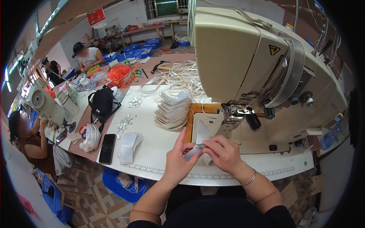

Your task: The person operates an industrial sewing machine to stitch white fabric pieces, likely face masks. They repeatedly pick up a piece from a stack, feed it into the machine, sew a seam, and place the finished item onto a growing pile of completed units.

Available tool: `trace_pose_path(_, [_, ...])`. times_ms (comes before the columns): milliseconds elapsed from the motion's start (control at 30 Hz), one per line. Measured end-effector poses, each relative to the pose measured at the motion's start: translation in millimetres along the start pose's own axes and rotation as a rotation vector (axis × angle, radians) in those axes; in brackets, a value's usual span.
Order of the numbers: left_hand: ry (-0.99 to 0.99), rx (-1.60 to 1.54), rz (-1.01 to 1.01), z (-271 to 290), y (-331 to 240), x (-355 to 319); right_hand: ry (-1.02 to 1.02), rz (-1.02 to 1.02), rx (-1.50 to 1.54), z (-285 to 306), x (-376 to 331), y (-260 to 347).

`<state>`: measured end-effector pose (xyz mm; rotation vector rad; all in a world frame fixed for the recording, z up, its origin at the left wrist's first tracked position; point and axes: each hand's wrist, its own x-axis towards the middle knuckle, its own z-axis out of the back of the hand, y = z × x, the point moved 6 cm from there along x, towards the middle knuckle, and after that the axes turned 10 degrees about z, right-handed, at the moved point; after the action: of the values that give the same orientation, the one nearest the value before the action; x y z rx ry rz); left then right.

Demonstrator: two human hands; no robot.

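Observation:
Over the front of the white table, my left hand (178,160) and my right hand (224,152) both grip a pale grey-white fabric piece (203,132). The left thumb and fingers close on its lower part, with the index finger stretched upward. My right fingertips pinch its right side, and the piece is bent between the hands. Just beyond them stands a large cream sewing machine (228,53), its needle area (237,112) up and to the right of the piece. A tall stack of similar folded pieces (172,110) lies beyond my left hand.
Left on the table are a black phone (108,149), a smaller pile of pieces (129,148) and small white tabs (124,123). Behind lie coiled white straps (182,78) and a black bag (102,104). A blue tub (125,188) sits below the front edge. Other people work at left.

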<state>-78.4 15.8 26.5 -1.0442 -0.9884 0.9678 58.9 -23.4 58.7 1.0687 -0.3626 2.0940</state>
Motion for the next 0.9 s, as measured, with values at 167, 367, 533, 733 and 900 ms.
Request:
trace_pose_path(167, [-0.015,0.006,0.027,3,0,1,0.035,-0.019,-0.073,3,-1,2])
trace_pose_path(367, [-0.011,0.086,-0.019,1,-4,-1,0.040,0.064,-0.077,2,3,8])
trace_pose_path(533, [0.060,-0.033,0.047,1,2,3,-0.075,-0.114,0.300,8,-8,-2])
trace_pose_path(733, [0.512,-0.362,0.100,0,12,9,-0.180,-0.835,0.982,-10,-49,-48])
trace_pose_path(900, [0.669,-0.194,0.196,-22,12,37,-0.242,-1.102,1.200,-3,-56,-52])
